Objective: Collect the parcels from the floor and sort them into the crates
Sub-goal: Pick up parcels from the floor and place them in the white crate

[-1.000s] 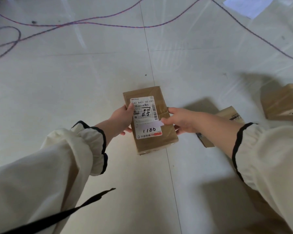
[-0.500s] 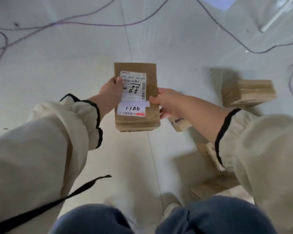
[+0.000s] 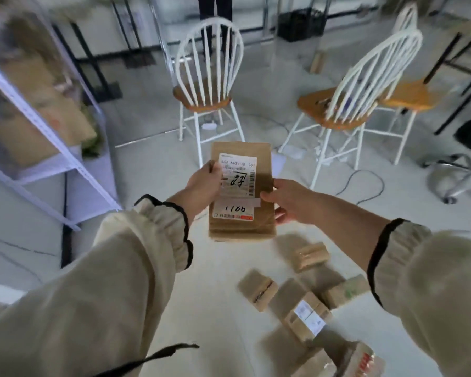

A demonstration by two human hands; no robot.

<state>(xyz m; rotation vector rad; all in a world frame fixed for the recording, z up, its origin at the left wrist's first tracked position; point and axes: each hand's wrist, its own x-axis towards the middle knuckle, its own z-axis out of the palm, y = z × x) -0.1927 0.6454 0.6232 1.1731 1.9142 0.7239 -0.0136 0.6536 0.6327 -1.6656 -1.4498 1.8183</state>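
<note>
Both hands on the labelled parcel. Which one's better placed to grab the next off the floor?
Right, probably. The right hand is nearest the floor parcels, which lie below it; the left hand grips the labelled parcel on the far side.

Spindle chair (image 3: 201,101), shelving (image 3: 74,162) (blurred), cable (image 3: 365,170)

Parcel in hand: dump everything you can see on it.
The held parcel is a flat brown cardboard box, held in mid-air with its long axis pointing away. A white shipping label with a barcode, handwritten marks and a red strip sits on its top face. The left hand grips its left edge, the right hand its right edge.
</note>
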